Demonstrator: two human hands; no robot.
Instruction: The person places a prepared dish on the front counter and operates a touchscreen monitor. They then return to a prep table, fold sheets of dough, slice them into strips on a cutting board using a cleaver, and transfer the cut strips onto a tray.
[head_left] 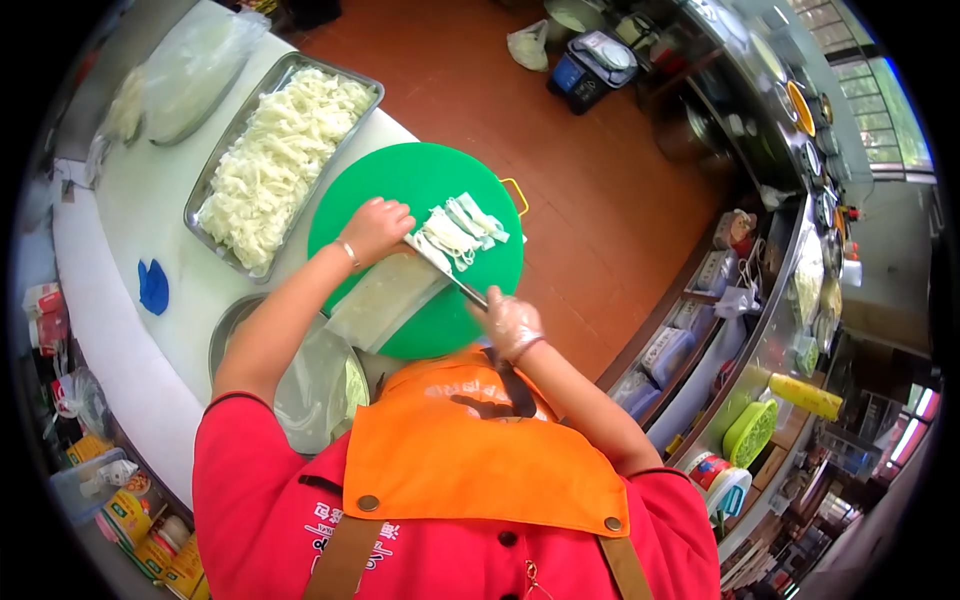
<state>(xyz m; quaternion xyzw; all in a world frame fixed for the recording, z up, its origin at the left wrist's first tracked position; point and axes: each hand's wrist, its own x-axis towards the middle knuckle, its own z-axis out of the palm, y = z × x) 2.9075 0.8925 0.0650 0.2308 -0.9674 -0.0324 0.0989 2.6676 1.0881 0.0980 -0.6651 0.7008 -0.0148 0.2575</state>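
Observation:
A round green cutting board (345, 190) lies at the table's edge in front of me. Across its near side is a flat, pale, translucent slab, like folded rice noodle sheet (388, 298). My left hand (376, 230), with a bracelet at the wrist, has its fingers curled down at the slab's far end, close to the blade tip. In my right hand (510, 325), which wears a clear plastic glove, is the dark handle of a knife (442, 265). Its blade lies along the slab's cut edge. Cut white strips (460, 230) are piled just beyond the blade.
A metal tray (200, 190) heaped with white strips stands on the white table (120, 235). Near it are a clear plastic bag (195, 85) and a blue item (153, 287). A round metal pan (300, 390) sits partly under my left arm. Shelves with containers (665, 355) line the right.

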